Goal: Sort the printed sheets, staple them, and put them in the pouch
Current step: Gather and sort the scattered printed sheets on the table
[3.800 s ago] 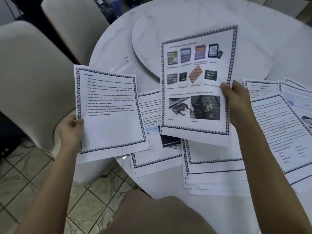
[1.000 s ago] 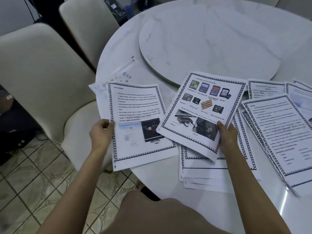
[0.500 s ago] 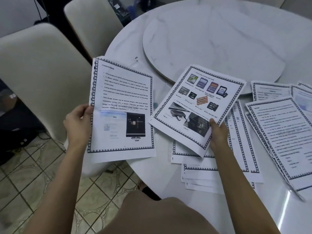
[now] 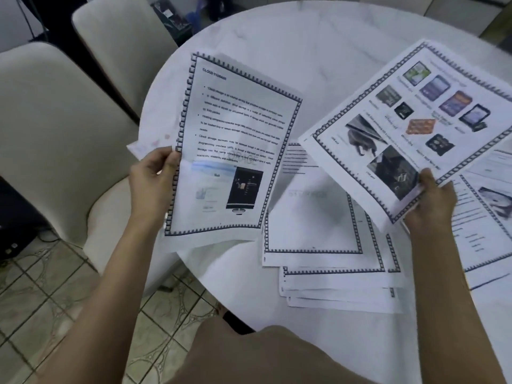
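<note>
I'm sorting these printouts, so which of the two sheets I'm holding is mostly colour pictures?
The picture sheet pinched in your right hand: rows of small colour images. The text sheet in your left hand is mostly paragraphs.

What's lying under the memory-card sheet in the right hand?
A fanned stack of bordered sheets on the table. The top one shows text lines and a faint watermark; its upper right corner is hidden by the raised memory-card sheet that the right hand pinches.
</note>
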Demonstrator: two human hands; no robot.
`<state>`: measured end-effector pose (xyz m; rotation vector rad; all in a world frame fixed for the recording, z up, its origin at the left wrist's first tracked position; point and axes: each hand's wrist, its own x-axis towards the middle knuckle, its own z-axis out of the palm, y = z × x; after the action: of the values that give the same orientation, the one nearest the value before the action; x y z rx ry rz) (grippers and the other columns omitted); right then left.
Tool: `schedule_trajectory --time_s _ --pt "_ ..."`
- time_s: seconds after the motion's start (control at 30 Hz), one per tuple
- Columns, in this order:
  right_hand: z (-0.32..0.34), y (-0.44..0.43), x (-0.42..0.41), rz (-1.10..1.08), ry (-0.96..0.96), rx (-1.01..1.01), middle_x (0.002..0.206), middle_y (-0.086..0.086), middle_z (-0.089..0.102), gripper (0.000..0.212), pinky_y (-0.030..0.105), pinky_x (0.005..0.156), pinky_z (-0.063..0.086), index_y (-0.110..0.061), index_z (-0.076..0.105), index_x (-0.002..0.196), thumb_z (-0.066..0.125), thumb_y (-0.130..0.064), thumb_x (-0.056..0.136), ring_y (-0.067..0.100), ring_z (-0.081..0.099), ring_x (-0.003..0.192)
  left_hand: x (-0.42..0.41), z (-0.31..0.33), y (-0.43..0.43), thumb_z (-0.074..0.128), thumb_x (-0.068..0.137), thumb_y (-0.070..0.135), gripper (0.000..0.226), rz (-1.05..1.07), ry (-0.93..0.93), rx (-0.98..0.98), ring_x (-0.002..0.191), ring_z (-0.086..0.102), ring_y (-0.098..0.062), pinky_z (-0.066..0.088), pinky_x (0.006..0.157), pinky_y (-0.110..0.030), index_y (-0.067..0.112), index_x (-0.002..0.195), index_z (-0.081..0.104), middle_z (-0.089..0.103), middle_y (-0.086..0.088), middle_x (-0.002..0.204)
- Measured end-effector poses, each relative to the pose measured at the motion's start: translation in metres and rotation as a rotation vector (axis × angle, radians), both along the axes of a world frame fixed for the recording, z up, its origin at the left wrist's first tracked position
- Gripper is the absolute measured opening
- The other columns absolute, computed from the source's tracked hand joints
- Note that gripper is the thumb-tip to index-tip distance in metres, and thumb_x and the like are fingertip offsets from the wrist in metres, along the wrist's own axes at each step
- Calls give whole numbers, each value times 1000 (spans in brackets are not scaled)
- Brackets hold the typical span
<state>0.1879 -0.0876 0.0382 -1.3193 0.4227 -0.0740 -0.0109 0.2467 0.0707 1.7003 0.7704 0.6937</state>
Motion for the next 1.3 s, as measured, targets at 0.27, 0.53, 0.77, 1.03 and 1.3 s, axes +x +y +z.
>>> schedule_trajectory --time_s 0.27,0.53,0.77,1.03,1.3 --pt "16 -45 5 -71 -4 -11 104 7 63 10 40 88 53 -20 49 87 58 -16 89 20 64 96 29 20 -32 51 94 17 17 -37 -114 -41 60 53 9 44 65 -12 23 84 63 65 21 64" --pt "20 -68 3 -74 -13 10 117 7 62 16 37 91 52 -20 49 102 58 -15 90 19 63 105 46 8 -54 50 94 16 20 -6 -88 -101 59 54 11 44 64 -10 25 80 60 65 24 61" --pt "17 -67 -2 -39 -27 -26 91 -8 61 13 27 79 54 -23 49 91 55 -11 91 2 63 76 48 -71 -94 49 94 16 14 -64 263 -112 71 54 -13 42 69 -27 11 89 62 63 -3 81" --pt "4 -75 0 51 -68 -80 93 -7 65 9 20 69 55 -18 57 96 54 -11 92 2 66 77 49 -92 -127 47 93 14 19 -63 442 8 86 51 -20 34 74 -25 3 100 60 58 -6 92" --pt "-3 -89 4 78 -52 -115 98 -4 65 11 19 70 55 -23 56 94 53 -13 93 2 66 80 57 -90 -138 52 89 16 29 -219 589 57 102 55 -32 44 86 -36 2 115 53 60 -15 108"
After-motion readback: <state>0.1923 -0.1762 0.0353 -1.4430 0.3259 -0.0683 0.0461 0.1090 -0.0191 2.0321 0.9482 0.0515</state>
